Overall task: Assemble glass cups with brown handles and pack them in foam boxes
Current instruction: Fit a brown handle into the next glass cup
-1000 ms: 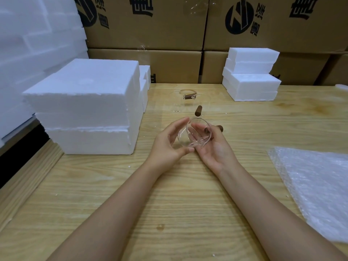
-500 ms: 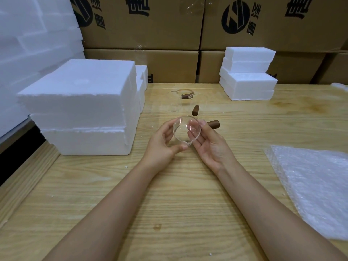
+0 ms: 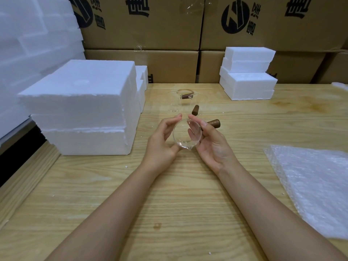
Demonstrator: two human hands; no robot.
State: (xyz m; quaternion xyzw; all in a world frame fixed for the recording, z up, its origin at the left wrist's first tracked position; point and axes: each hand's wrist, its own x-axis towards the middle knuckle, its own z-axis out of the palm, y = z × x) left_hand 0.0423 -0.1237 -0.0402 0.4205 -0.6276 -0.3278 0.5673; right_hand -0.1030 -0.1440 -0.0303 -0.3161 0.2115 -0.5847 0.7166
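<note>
1. Presently, the glass cup (image 3: 186, 136) sits above the desk (image 3: 169, 204), mouth toward the wearer, between both hands.
2. Left hand (image 3: 161, 142): fingers (image 3: 174, 120) curled over the rim, thumb beneath, gripping the cup.
3. Right hand (image 3: 214, 147): fingers lightly bent round the cup's right side, also holding it.
4. Brown handle (image 3: 212, 123) points right and away, just behind the right fingers; the right hand is nearer to it.
5. Judgement: the handle appears fitted. The foam boxes (image 3: 81, 102) lie left, nearer the left hand; packing not yet begun.
</note>
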